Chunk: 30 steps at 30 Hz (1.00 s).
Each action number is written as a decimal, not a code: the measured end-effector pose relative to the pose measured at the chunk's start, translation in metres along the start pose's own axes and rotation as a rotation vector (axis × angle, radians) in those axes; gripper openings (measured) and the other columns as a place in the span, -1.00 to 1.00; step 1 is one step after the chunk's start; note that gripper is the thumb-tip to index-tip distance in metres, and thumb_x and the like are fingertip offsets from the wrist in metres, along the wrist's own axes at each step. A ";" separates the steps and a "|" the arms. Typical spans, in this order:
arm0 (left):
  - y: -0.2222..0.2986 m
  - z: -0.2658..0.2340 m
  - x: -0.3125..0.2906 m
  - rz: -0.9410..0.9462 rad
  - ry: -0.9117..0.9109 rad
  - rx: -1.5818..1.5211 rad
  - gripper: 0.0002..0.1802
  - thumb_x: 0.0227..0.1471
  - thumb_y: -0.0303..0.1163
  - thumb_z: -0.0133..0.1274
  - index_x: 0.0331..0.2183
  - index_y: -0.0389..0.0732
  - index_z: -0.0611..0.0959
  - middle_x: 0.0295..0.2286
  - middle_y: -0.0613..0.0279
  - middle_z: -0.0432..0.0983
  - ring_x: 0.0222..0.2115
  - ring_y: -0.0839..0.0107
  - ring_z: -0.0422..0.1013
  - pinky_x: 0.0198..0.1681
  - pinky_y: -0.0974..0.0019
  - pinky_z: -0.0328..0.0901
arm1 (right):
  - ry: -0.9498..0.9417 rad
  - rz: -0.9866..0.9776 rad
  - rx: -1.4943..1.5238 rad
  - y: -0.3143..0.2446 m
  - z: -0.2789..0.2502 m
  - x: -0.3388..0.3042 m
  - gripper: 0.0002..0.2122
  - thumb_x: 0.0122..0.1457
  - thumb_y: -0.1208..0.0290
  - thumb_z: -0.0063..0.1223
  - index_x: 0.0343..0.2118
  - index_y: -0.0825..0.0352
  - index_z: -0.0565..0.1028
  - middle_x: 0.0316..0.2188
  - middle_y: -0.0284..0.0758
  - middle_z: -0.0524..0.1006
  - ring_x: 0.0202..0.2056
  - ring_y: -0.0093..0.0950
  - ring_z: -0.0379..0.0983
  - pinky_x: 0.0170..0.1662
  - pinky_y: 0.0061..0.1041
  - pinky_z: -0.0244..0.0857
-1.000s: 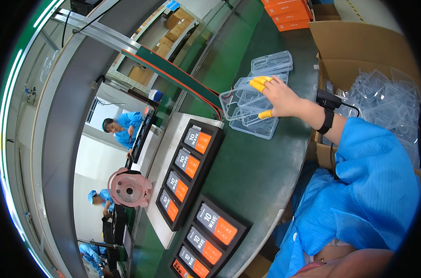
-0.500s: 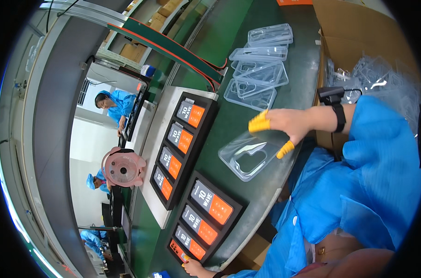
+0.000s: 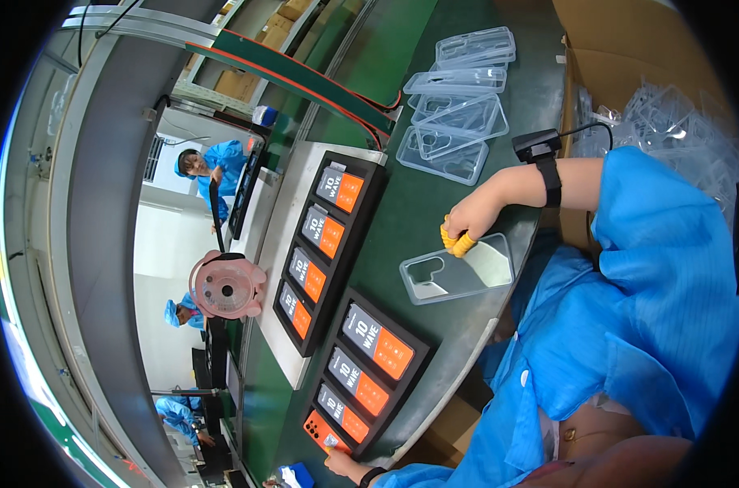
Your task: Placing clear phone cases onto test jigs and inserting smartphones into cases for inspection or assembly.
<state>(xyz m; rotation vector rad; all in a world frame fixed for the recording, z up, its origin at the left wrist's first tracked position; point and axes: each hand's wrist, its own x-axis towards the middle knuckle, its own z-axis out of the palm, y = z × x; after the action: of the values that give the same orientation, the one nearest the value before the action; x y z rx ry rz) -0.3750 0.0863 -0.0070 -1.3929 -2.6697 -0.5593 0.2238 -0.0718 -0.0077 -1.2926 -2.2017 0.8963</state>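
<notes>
My right hand (image 3: 473,220), yellow covers on its fingertips, pinches the edge of a clear phone case (image 3: 465,279) on the green table. The case has a camera cutout, and pale, shiny patches show on it. At the lower edge of the view, my left hand (image 3: 339,462) has its fingers closed at the end of an orange phone (image 3: 326,429) with dark round lenses. That phone sits in the nearest slot of a black tray (image 3: 414,376). Phones with grey and orange printed covers (image 3: 378,337) fill the other slots.
A second black tray (image 3: 368,180) of covered phones stands on a white board (image 3: 280,346). Clear cases (image 3: 451,154) lie piled at the far end. A carton (image 3: 585,53) at right holds many more. Beyond are a pink fan (image 3: 226,286) and co-workers in blue (image 3: 223,167).
My right fingers have gone from spread over the case to pinched at its edge. The case has turned and lies closer to the table's edge. My left hand stays by the orange phone.
</notes>
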 end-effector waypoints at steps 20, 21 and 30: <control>0.224 -0.022 -0.271 0.598 -1.116 -1.629 -0.73 -0.10 -0.53 -0.12 -0.25 -0.32 0.40 -0.36 0.20 0.39 -0.34 0.48 0.33 -0.32 0.46 0.26 | 0.811 -0.074 0.356 -0.053 0.056 0.040 -0.65 0.04 0.15 -0.11 -0.37 0.43 0.31 -0.51 -0.24 0.38 -0.46 -0.52 0.30 -0.35 -0.56 0.19; 0.236 -0.009 -0.277 0.759 -1.135 -1.433 -0.77 -0.09 -0.46 -0.06 -0.29 -0.30 0.41 -0.43 0.29 0.36 -0.45 0.59 0.28 -0.40 0.53 0.21 | 0.855 -0.080 0.467 -0.045 0.061 0.048 -0.66 0.05 0.17 -0.12 -0.36 0.43 0.31 -0.53 -0.28 0.38 -0.47 -0.58 0.28 -0.35 -0.58 0.19; 0.244 -0.023 -0.289 1.567 -0.699 -0.375 -0.10 -0.57 -0.27 0.29 -0.11 -0.33 0.25 -0.15 -0.06 0.17 -0.08 0.09 0.08 -0.05 0.23 0.05 | 0.844 -0.273 -0.422 -0.084 0.012 -0.022 -0.85 -0.16 0.36 0.06 -0.52 0.29 0.40 -0.64 -0.34 0.34 -0.58 -0.40 0.32 -0.55 -0.45 0.23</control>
<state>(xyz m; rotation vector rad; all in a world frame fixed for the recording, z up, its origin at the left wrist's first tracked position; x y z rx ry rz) -0.0118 -0.0194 0.0160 -3.4142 -0.8132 -0.3363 0.1762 -0.1252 0.0432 -1.1866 -1.8202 -0.2290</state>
